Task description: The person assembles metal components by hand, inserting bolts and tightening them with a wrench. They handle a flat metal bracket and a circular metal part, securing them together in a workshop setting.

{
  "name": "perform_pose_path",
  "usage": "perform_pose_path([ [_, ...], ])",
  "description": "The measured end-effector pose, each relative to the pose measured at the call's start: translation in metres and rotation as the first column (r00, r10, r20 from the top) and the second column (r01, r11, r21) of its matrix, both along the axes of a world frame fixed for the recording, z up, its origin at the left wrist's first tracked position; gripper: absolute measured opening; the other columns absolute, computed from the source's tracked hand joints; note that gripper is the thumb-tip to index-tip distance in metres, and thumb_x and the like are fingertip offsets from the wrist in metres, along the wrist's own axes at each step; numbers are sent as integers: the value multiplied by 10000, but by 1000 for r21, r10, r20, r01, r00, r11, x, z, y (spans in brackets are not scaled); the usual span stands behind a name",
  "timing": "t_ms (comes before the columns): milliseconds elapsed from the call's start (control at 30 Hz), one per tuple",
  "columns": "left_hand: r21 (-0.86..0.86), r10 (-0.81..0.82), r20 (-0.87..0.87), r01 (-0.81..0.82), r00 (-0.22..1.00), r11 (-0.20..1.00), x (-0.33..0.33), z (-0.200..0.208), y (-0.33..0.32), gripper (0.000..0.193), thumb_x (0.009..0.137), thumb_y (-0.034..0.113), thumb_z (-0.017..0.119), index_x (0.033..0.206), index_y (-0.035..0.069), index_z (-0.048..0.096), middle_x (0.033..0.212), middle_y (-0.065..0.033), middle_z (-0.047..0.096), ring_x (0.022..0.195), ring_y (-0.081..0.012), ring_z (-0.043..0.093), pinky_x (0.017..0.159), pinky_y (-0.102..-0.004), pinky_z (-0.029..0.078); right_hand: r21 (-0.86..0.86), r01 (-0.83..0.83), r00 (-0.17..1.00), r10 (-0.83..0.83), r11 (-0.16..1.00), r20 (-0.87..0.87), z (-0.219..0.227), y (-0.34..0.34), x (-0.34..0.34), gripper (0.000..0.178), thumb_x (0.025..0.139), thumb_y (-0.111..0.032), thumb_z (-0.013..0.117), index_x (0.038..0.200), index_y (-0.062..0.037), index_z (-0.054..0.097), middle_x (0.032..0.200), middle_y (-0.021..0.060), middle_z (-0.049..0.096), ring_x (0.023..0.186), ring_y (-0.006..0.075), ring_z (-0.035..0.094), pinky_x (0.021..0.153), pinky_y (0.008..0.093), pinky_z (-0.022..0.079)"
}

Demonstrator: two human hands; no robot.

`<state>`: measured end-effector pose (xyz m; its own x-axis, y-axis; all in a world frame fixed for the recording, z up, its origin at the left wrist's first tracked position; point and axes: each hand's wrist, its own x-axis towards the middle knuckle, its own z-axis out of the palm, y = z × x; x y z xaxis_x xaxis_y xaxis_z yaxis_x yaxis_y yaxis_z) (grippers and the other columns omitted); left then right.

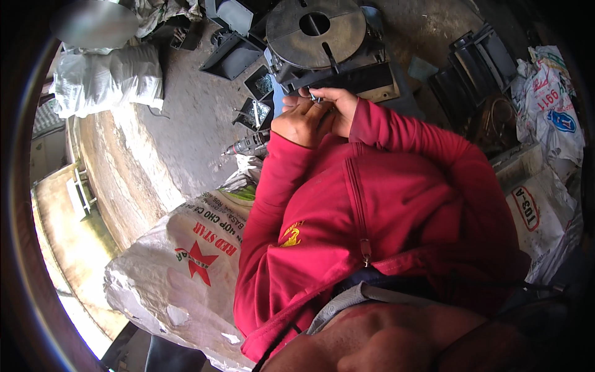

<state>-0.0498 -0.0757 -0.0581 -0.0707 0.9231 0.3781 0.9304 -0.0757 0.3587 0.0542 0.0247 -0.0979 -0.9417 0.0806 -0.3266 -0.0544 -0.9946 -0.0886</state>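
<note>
My left hand [299, 124] and my right hand [340, 109] meet in front of my chest, fingers bent and closed. Between their fingertips is a small shiny metal piece [315, 98], too small to name more exactly. The left hand's back hides much of the grip. Just beyond the hands stands a round metal plate [285, 37] with a central hole and slots, mounted on a dark base. To their left are a black bin with small metal parts [263, 84] and another bin holding a wrench [256, 113]. A power drill [249, 145] lies beside my left wrist.
Larger dark bins [230, 57] sit at the far left of the plate. A white woven sack [155, 266] fills the near left, and a wrapped white bundle [108, 80] lies farther off. Black metal parts [465, 74] and printed sacks [548, 93] stand on the right.
</note>
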Motion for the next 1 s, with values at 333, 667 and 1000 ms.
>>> perform_pose_path([
  [333, -136, 95, 775, 17, 624, 991, -18, 11, -20, 157, 809, 42, 710, 961, 17, 676, 701, -6, 645, 631, -38, 577, 578, -209, 470, 316, 16, 1000, -21, 949, 14, -1, 8, 14, 318, 911, -211, 542, 1181, -50, 591, 1076, 57, 627, 995, 176, 609, 866, 335, 501],
  [667, -40, 132, 184, -127, 974, 991, -29, -9, -25, 182, 753, 125, 735, 927, 108, 689, 767, -68, 655, 618, -240, 647, 536, -322, 507, 445, -259, 934, 105, 857, 342, -16, 2, 10, 257, 841, -256, 726, 1002, -67, 656, 838, -16, 610, 652, 36, 507, 445, 161, 385],
  [1000, -25, 263, 503, -290, 824, 957, -53, -36, -25, 168, 798, 131, 724, 955, 81, 690, 720, -63, 642, 582, -166, 618, 549, -279, 478, 262, -208, 876, 59, 942, 479, -25, 9, -2, 296, 888, -278, 671, 1082, -68, 596, 650, -84, 402, 464, -16, 309, 357, 148, 221],
])
